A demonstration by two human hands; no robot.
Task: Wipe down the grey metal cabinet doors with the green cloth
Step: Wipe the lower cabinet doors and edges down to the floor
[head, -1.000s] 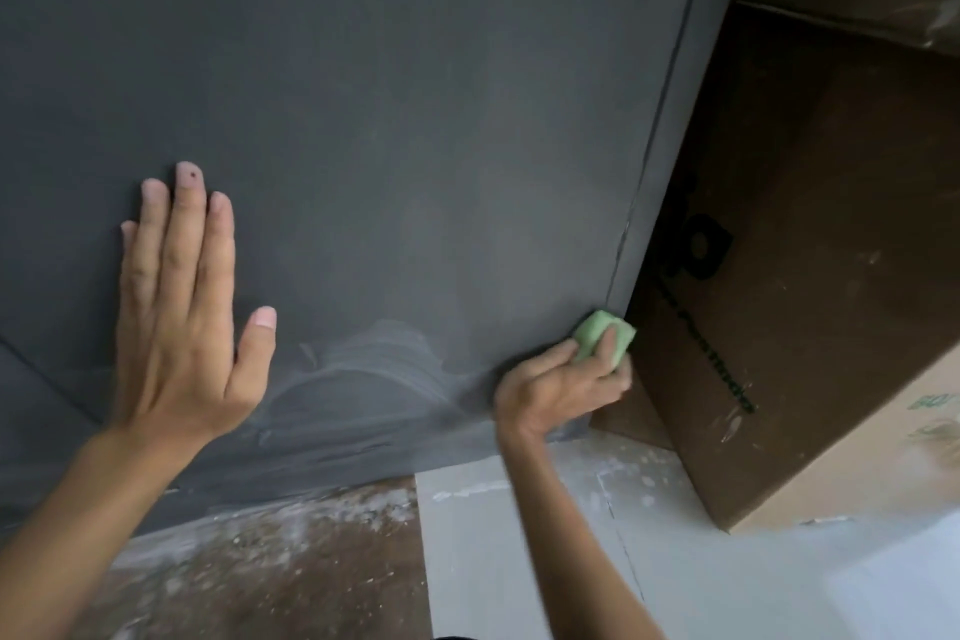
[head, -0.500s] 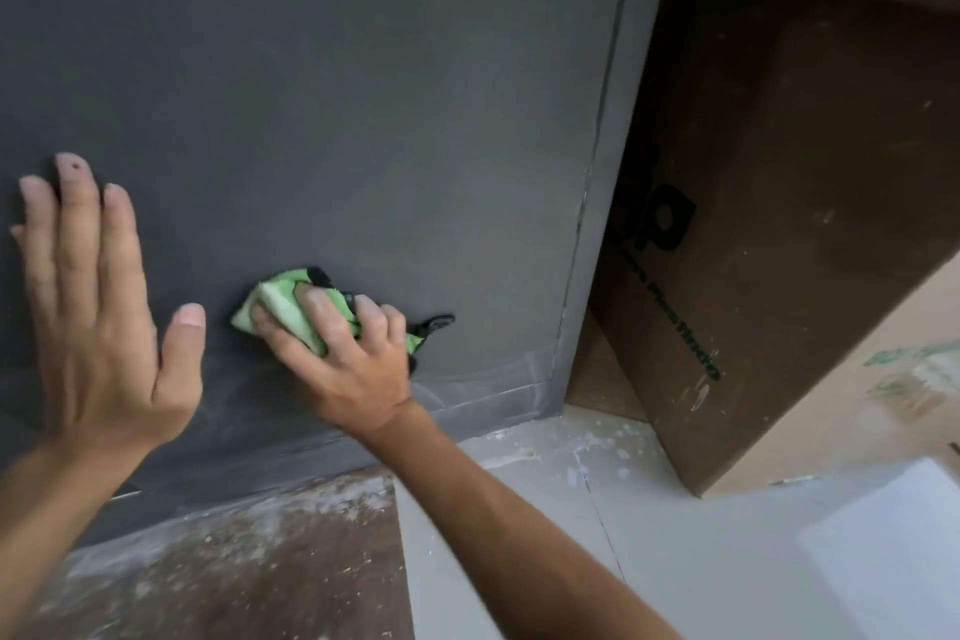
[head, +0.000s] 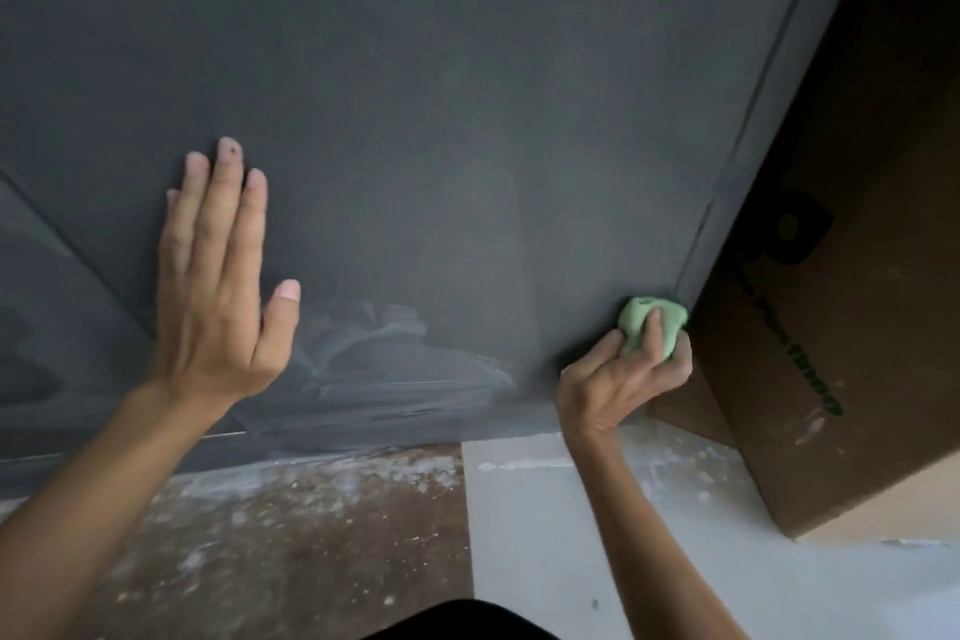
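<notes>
Gripping the green cloth (head: 650, 323), the right hand (head: 618, 379) has swept away from the flat-pressed left hand (head: 218, 307). Another low pass across the cabinet door (head: 467, 120) seems done.

Floor (head: 545, 535): brown patch w/ white dust on left, pale grey on right. Cardboard box (head: 857, 327) stands at right edge; grey cabinet (head: 467, 120) along far edge.

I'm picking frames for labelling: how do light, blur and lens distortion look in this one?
Head view: dim, even light on the grey cabinet door, no glare; its edges slant and splay under the wide-angle lens; the green cloth and the right hand gripping it look slightly soft, the flat left hand little sharper; the cardboard box sits in shade.
</notes>
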